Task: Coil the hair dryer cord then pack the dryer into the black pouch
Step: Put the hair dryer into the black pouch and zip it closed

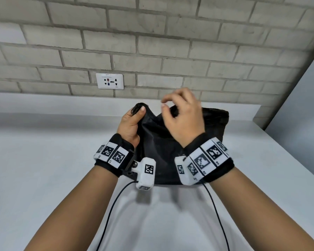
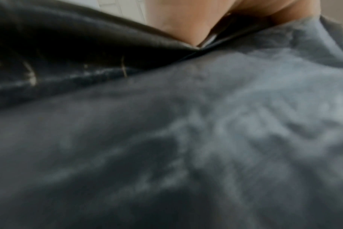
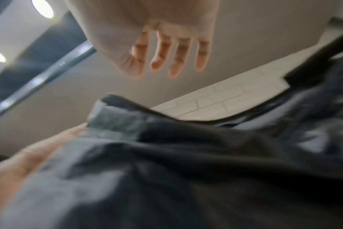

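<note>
The black pouch (image 1: pixel 163 142) stands on the white counter in the head view. My left hand (image 1: pixel 132 120) grips its upper left corner, the thumb pressing a bunched black cord (image 1: pixel 137 107) against the fabric. My right hand (image 1: pixel 181 113) hovers over the pouch's top edge and holds nothing. Its fingers (image 3: pixel 161 57) hang loose and apart in the right wrist view, above the pouch fabric (image 3: pixel 166 170). Dark fabric (image 2: pixel 166 139) fills the left wrist view, with part of my left hand (image 2: pixel 186 20) at the top. The hair dryer is hidden.
A white wall socket (image 1: pixel 109 81) sits in the brick wall behind the counter (image 1: pixel 43 160). A grey panel (image 1: pixel 297 105) closes off the right side. Thin black cables (image 1: pixel 114 205) trail from my wrist bands toward me.
</note>
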`<state>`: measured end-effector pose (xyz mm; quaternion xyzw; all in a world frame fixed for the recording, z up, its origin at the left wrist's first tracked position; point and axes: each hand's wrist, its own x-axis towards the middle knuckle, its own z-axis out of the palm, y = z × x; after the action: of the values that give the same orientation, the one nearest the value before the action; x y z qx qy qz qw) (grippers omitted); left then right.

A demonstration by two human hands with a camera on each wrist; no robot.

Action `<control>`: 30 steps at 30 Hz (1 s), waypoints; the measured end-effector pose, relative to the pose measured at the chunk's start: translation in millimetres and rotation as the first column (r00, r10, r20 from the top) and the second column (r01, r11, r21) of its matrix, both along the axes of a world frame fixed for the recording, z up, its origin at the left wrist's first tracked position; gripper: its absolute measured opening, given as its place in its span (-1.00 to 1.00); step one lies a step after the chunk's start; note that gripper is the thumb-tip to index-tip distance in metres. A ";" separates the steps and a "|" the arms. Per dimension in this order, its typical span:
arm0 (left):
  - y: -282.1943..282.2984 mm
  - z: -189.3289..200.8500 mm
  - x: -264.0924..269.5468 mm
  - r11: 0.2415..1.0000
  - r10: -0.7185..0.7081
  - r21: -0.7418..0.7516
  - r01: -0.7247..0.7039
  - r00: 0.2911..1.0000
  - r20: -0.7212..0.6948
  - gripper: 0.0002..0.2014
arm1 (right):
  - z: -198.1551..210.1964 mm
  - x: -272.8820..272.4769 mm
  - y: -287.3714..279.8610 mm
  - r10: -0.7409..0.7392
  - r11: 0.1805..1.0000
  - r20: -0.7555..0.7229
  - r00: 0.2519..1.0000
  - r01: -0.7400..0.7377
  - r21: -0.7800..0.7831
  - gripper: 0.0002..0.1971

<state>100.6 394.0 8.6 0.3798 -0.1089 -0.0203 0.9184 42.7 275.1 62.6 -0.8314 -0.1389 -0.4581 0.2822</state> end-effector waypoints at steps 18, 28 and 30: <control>-9.8 0.0 -3.8 0.974 0.021 0.226 -0.030 0.999 0.043 -0.78 | 13.9 20.0 35.6 -0.017 0.908 -0.300 0.954 -0.111 -0.404 -0.76; -9.3 -4.8 1.6 0.999 -0.030 0.021 0.028 0.997 0.070 -0.57 | 2.6 21.5 10.0 0.060 0.985 -0.265 0.962 -0.014 0.171 -0.89; -10.2 -4.5 2.4 0.999 -0.046 0.033 0.043 0.996 0.075 -0.54 | -4.0 19.9 3.2 0.048 0.980 -0.267 0.962 0.006 0.199 -0.89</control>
<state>103.0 383.8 4.0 0.3923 -0.1519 -0.0280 0.9068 62.6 278.3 58.6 -0.8524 -0.0616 -0.3487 0.3848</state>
